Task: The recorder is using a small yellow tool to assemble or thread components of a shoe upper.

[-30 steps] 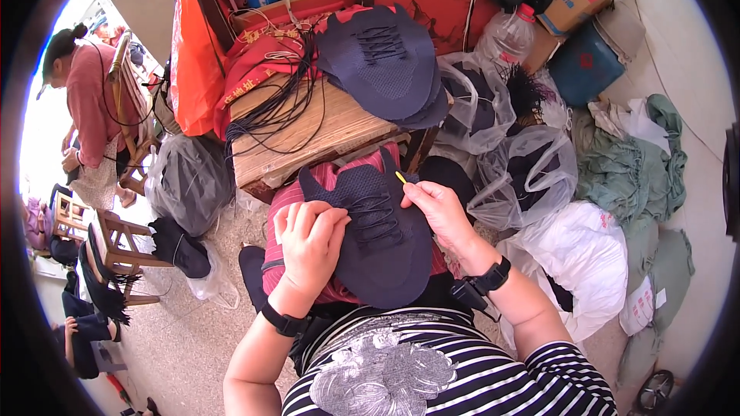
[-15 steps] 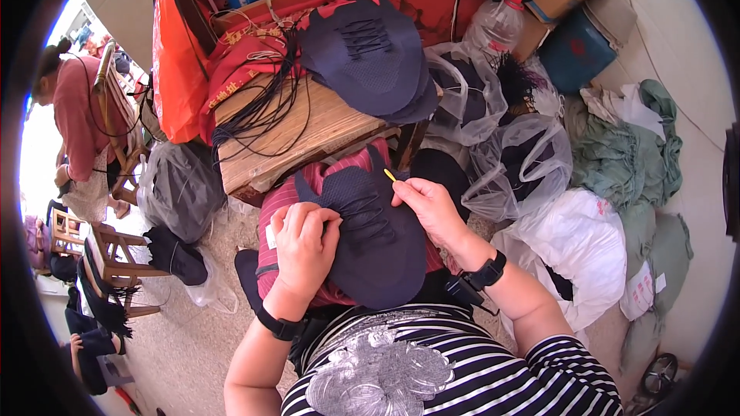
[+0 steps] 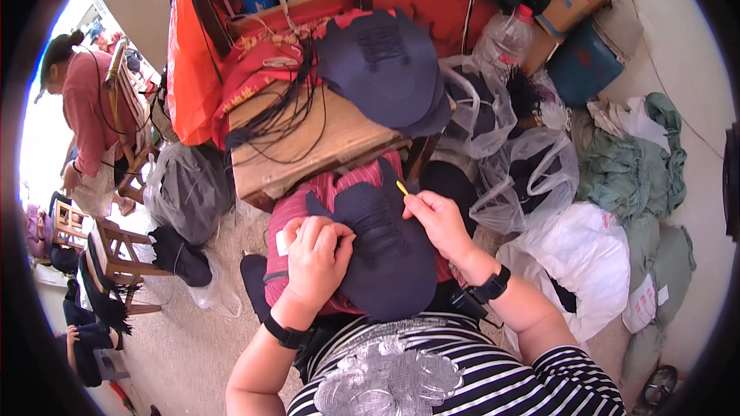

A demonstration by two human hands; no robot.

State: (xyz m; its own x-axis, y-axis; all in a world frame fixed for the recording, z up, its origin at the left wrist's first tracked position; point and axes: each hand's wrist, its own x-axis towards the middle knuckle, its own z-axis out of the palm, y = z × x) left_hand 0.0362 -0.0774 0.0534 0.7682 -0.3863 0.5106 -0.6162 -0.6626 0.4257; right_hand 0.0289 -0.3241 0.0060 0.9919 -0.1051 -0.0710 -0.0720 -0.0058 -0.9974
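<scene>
A navy fabric shoe upper (image 3: pixel 395 286) with dark laces across its middle lies over a red striped cloth (image 3: pixel 287 216) on my lap. My left hand (image 3: pixel 316 256) is closed at the upper's left side, thumb and forefinger pinched together by the laces; whether they grip the fabric or a lace end is hidden. Near the upper's right edge, my right hand (image 3: pixel 441 222) grips a thin yellow stick-like tool (image 3: pixel 401 187). Its yellow end points up and away from me; the rest of it is hidden by the fingers.
Ahead stands a wooden stool (image 3: pixel 308 156) bearing stacked navy uppers (image 3: pixel 385 88) and loose black laces (image 3: pixel 284 123). Plastic bags (image 3: pixel 532 177) and a white sack (image 3: pixel 582 262) lie at the right. At left are a grey bag (image 3: pixel 189 189), small stools (image 3: pixel 116 262) and another person (image 3: pixel 92 108).
The whole view has shifted slightly, so everything sits a little lower and to the right. Both hands keep nearly the same places on the upper; the yellow tool has tilted slightly.
</scene>
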